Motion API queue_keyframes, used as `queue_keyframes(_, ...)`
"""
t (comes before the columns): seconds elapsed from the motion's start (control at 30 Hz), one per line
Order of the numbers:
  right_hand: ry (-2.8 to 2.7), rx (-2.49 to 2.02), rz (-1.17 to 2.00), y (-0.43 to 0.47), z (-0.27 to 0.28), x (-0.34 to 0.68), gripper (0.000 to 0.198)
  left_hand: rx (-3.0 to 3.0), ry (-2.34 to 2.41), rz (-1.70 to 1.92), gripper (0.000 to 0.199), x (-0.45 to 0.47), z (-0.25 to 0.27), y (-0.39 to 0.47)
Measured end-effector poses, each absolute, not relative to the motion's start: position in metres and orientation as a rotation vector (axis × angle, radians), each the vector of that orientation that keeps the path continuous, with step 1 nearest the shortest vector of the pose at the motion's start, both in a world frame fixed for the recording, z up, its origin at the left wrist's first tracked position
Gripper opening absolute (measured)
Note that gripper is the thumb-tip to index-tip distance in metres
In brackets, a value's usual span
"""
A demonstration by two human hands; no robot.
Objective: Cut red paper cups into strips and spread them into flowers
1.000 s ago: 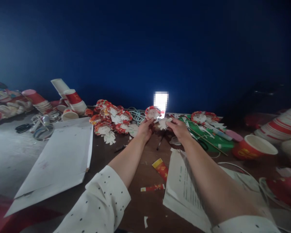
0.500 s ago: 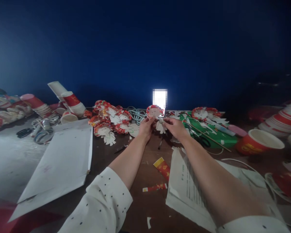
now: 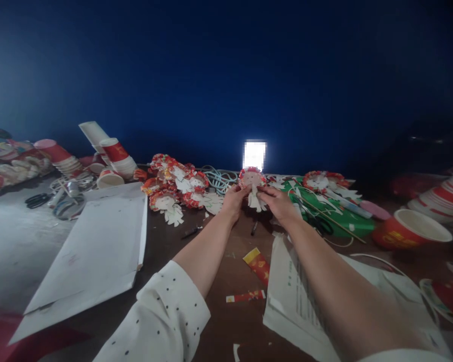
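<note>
Paper craft (image 3: 253,187) at twelve o'clock, pinched between left hand (image 3: 232,203) and right hand (image 3: 281,203); white cutout (image 3: 256,201) meets red-rimmed disc (image 3: 251,177), fastening unclear; similar pieces (image 3: 178,177) piled at eleven o'clock look finished

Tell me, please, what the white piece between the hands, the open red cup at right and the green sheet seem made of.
White piece: probably thin matte paper, with jagged edges. Open red cup: likely smooth paperboard, with yellow print, pale rim and interior. Green sheet: card or plastic, unsure; broad, flat, finish unclear.
</note>
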State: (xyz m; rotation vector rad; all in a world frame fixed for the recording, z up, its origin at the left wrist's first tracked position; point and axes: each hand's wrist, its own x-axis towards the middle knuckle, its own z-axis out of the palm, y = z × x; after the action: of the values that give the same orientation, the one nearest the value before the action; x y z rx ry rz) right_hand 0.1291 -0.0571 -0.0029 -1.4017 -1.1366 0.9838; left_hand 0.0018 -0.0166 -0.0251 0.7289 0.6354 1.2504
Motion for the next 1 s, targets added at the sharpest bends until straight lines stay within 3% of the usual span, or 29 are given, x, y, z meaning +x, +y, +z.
queue_keyframes(0.43,-1.179,-1.472,0.854,-0.0564,-0.0006,0.1336,0.03,0.878,0.682,1.256,0.034,0.003,-0.0315,-0.0139)
queue_keyframes(1.0,-1.027,-1.352,1.008,-0.0536,-0.0092,0.13,0.033,0.838,0.739,1.228,0.036,0.0016,-0.0298,-0.0133)
